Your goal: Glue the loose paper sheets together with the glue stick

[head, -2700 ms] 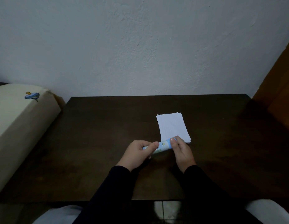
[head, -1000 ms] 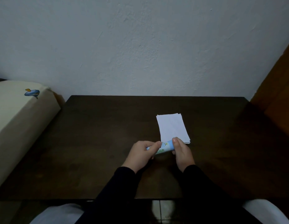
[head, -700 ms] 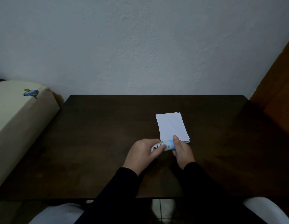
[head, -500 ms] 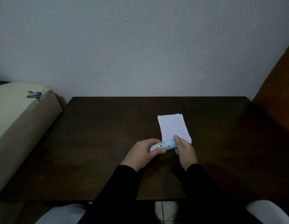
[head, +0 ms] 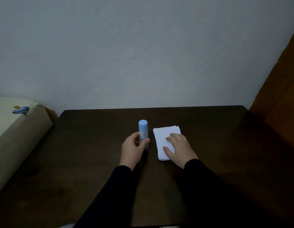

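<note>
- A cream cushion (head: 14, 129) with a small blue print sits beside the table's left edge.
- The left hand (head: 133, 149) grips the glue stick (head: 143, 133), fingers and thumb curled round its lower half; the stick stands upright, blue cap on top, near the middle of the dark wooden table (head: 77, 162).
- The paper sheets (head: 164, 137) lie stacked just right of the stick, apart from it.
- The right hand (head: 179, 148) rests flat on the stack, fingers spread and straight.
</note>
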`<state>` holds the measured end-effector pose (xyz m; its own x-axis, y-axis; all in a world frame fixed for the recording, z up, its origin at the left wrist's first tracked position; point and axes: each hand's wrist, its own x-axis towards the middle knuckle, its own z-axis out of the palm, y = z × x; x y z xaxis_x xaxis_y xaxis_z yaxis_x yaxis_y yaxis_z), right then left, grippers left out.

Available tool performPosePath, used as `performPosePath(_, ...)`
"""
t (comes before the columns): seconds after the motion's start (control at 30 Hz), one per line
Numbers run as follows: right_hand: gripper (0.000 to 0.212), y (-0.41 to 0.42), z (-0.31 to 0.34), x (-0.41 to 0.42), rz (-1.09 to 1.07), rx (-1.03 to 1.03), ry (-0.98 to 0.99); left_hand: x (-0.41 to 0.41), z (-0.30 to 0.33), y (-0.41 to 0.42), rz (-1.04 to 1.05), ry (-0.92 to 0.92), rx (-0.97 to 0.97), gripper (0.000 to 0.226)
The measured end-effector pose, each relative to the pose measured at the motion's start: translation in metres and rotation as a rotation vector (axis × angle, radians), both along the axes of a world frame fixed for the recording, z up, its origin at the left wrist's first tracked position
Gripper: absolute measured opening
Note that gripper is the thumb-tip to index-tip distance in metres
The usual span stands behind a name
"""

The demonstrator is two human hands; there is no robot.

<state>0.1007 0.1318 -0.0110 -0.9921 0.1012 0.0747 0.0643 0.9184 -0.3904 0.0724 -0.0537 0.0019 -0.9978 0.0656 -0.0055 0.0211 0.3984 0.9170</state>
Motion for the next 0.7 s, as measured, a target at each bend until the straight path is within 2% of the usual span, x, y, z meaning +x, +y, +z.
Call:
performPosePath(0.13, 0.057, 0.0, -0.002, -0.011, 0.033, 0.091, -0.19, -0.011, 0.0, 0.001, -0.004, -0.007, -0.02, 0.04)
performPosePath(0.27, 0.058, 0.0, -0.004, -0.014, 0.013, 0.072, -0.241, -0.02, -0.006, 0.007, -0.037, -0.046, -0.054, 0.045)
performPosePath(0.43, 0.057, 0.002, -0.005, -0.013, 0.029, 0.067, -0.216, -0.021, -0.01, 0.008, -0.043, -0.045, -0.057, 0.047)
performPosePath(0.57, 0.057, 0.003, -0.002, -0.008, 0.056, 0.065, -0.221, -0.016, -0.013, 0.003, -0.033, -0.068, -0.003, 0.07)
performPosePath(0.7, 0.049, 0.013, 0.018, 0.006, 0.067, -0.019, -0.03, -0.007, 0.003, -0.009, 0.095, -0.01, 0.035, 0.066)
